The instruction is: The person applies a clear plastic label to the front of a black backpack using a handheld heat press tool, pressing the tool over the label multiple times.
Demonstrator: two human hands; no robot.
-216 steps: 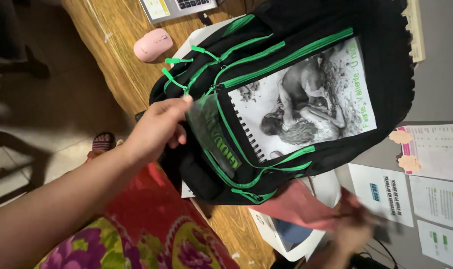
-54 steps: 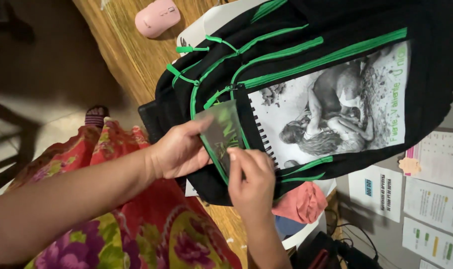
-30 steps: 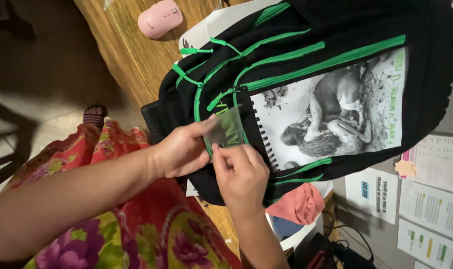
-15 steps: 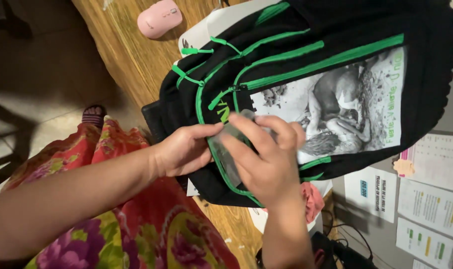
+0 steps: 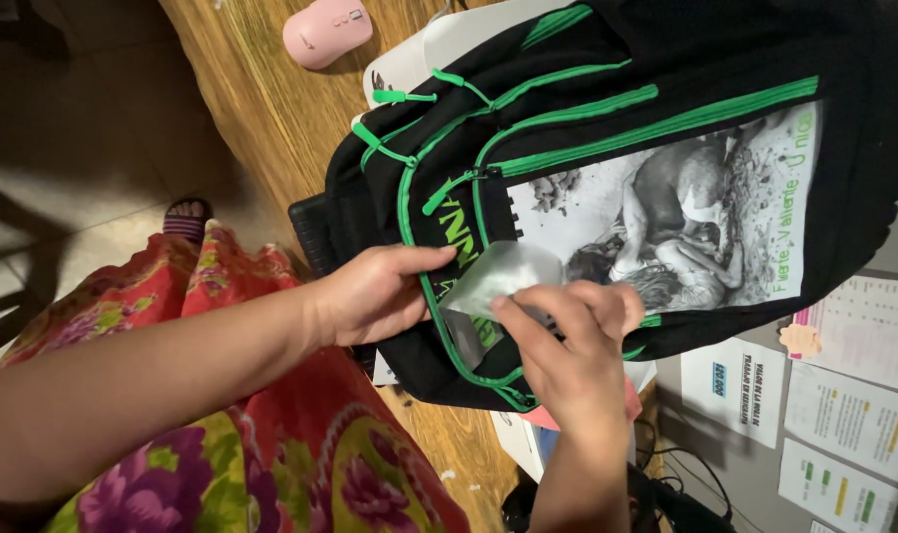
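While the left hand (image 5: 375, 296) pinched the black-and-green backpack's (image 5: 607, 188) front pocket edge, the right hand (image 5: 572, 350) clasped a clear plastic sleeve (image 5: 503, 276), its long axis pointing toward ten o'clock, at the pocket mouth between both hands.

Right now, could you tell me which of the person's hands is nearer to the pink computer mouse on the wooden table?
Left. The left hand grips the backpack's front pocket edge, on the side toward the pink mouse. The right hand is farther off, at the pocket opening.
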